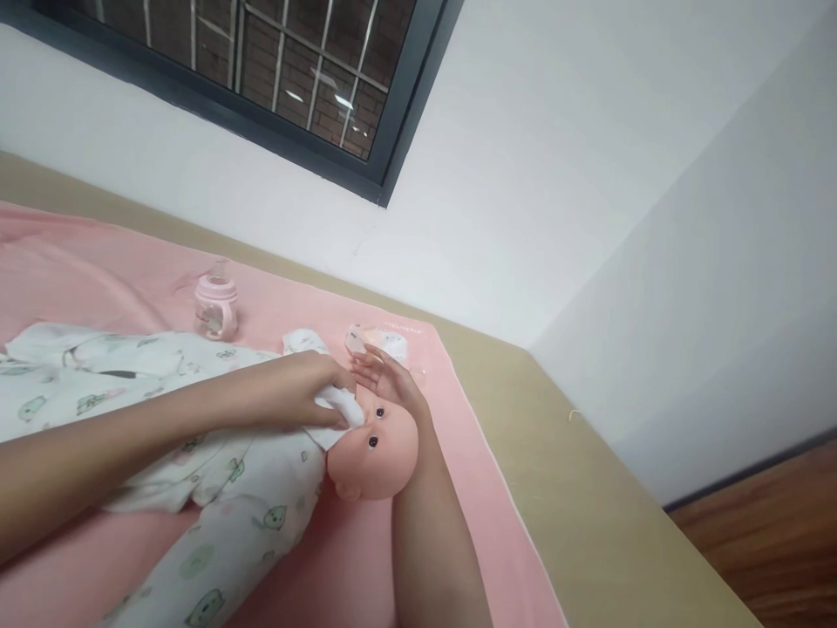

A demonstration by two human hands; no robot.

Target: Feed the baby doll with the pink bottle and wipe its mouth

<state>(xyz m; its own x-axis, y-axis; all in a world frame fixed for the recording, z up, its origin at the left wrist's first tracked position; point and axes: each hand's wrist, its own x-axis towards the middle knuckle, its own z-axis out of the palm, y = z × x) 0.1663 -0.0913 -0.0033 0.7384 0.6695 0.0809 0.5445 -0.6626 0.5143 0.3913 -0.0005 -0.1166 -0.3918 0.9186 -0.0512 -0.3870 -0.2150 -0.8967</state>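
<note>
A baby doll [392, 449] lies on its back in a white suit [281, 506] with green animal prints. Reaching in from the left, my left hand [304, 392] pinches a white cloth [343, 403] and presses it at the doll's mouth and chin. My right forearm passes beneath the doll's head. Beyond the head, my right hand [389, 379] shows its palm, with fingers stretched out and holding nothing. A small patterned item [392, 343] lies just behind those fingers; its kind is unclear.
A pink baby bottle [217, 305] with handles stands behind the doll's body. The pink blanket [484, 488] covers much of a tan surface [523, 419]. White walls [510, 174] and a barred window [385, 113] rise behind.
</note>
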